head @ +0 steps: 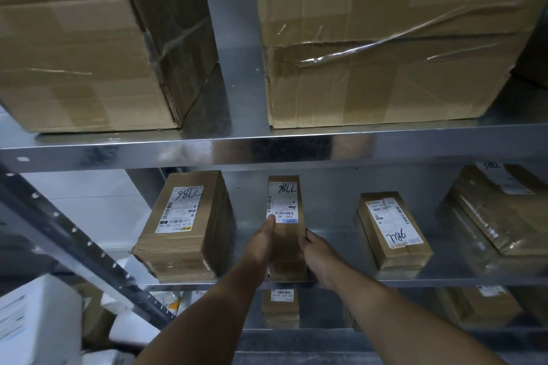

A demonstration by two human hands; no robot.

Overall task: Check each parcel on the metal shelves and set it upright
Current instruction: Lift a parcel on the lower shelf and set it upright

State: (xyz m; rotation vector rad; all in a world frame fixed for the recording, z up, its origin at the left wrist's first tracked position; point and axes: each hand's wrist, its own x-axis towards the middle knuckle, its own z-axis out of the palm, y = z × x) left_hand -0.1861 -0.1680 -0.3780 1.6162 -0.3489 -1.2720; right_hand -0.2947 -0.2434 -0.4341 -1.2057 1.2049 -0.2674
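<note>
A narrow brown parcel (289, 201) with a white label marked 7786 stands on end on the middle metal shelf (332, 249). My left hand (262, 243) grips its left side, thumb on the label's lower edge. My right hand (315, 249) grips its right side. A wider parcel (184, 228) with a similar label stands just to the left. To the right a flat parcel (391, 230) lies on its back with the label facing up.
Two big cardboard boxes (89, 47) (385, 38) fill the upper shelf. Taped parcels (498, 216) are stacked at the far right of the middle shelf. A small parcel (280, 308) sits on the lower shelf. A slanted perforated steel brace (74, 246) crosses the left side.
</note>
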